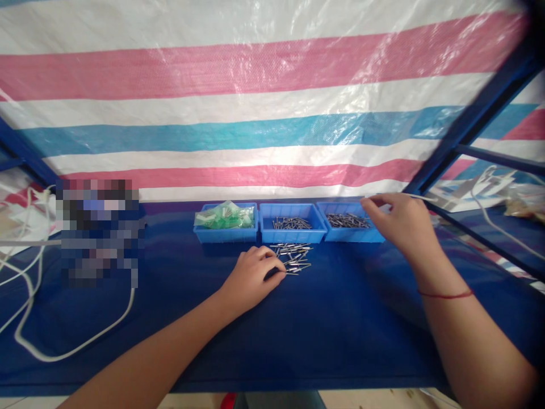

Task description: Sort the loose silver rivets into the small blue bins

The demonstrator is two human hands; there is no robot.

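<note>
A small pile of blind rivets (293, 250), slim silvery metal pins with thicker ends, lies loose on the blue table. At the pile's near left side my left hand (258, 275) rests low, thumb and forefinger closed around the end of one rivet. My right hand (400, 221) hangs over the right end of the right blue bin (355, 234). Its thumb and fingers are pinched together, and whatever is between them is hidden. Darker metal pins (347, 220) fill that bin's bottom. The middle blue bin (293, 234) holds more rivets (292, 223).
A left blue bin (225, 234) holds green items in a clear plastic bag (227, 216). White cables (76, 346) loop over the table's left side, near a blurred-out patch. Striped sheeting (255, 68) hangs behind, between blue metal frame bars (477, 119).
</note>
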